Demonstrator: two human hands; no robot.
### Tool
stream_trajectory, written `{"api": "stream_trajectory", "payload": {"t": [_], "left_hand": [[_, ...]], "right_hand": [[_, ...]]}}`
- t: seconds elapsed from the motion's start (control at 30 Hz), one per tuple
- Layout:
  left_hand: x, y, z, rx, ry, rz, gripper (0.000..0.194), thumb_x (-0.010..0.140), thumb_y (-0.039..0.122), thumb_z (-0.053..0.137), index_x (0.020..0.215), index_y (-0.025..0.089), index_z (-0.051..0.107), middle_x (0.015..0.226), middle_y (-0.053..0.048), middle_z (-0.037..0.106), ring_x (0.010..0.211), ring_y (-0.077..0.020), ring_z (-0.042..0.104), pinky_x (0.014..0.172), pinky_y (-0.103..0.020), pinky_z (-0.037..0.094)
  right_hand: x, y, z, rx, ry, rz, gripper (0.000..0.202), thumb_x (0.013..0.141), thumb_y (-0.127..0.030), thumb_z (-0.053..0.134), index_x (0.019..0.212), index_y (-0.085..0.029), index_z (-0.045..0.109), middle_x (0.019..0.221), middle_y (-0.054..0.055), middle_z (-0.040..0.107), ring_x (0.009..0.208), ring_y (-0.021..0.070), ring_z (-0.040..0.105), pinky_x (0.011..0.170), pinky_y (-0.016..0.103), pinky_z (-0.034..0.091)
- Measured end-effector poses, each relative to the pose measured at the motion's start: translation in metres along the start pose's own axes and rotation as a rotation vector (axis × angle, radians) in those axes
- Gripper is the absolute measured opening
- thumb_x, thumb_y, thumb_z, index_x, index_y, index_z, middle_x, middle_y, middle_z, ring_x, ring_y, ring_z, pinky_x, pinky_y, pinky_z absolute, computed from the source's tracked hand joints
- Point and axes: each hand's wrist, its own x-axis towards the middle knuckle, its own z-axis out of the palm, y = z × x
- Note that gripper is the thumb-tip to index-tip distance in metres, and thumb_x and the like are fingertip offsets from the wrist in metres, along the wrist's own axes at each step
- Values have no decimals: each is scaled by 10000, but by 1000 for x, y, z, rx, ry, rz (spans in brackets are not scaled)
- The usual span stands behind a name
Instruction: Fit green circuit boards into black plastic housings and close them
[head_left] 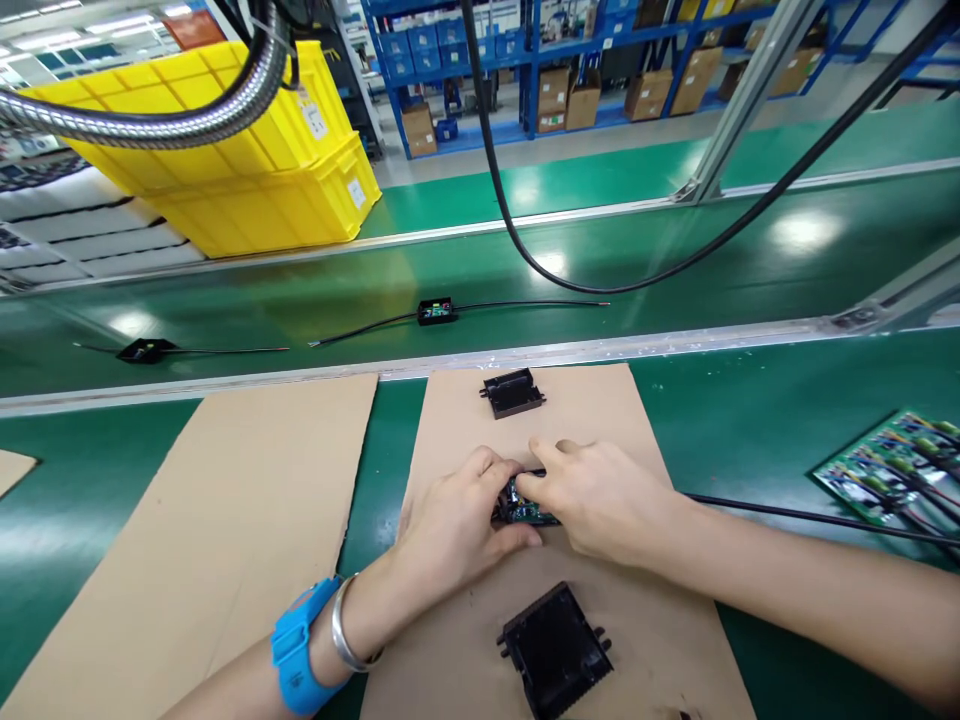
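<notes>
A small green circuit board [525, 508] in what looks like a black case lies on a cardboard sheet [465, 420]. My left hand [457, 510], with a blue strap and a silver bangle at the wrist, grips its left side and near edge. Fingers of my right hand [592, 490] press on the board from the right and cover part of it. Beyond the hands sits an open black case half [513, 393]. Another black case half [555, 650] lies nearer, below the hands. A black cable [750, 507] runs right from behind my right forearm.
Several joined circuit boards [892, 465] with wires lie at the right. Beyond the metal rail, a cabled board in a case [436, 311] and a black piece [146, 350] rest on green. Yellow bins [262, 190] stand back left; a black cable [495, 170] hangs ahead.
</notes>
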Motion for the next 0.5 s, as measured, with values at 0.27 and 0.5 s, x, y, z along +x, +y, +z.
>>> {"api": "stream_trajectory", "payload": {"t": [0.27,0.5], "left_hand": [[-5,3,6,26,33,-4,557,756,502,746,1192,216,554,1100,-62,602,917,-241,631,746,-365,532],[-11,3,-6,-78,-36,-33,662,727,424,792,1283,212,503,1162,-80,606,898,-215,636,754,-340,537]], "right_hand": [[-6,-1,4,55,56,-13,138,846,-178,568,958,-240,622,964,74,556,789,229,561,593,319,365],[-15,-1,12,116,9,39,240,885,-151,509,1053,-244,653,936,78,541,753,211,553,566,309,353]]}}
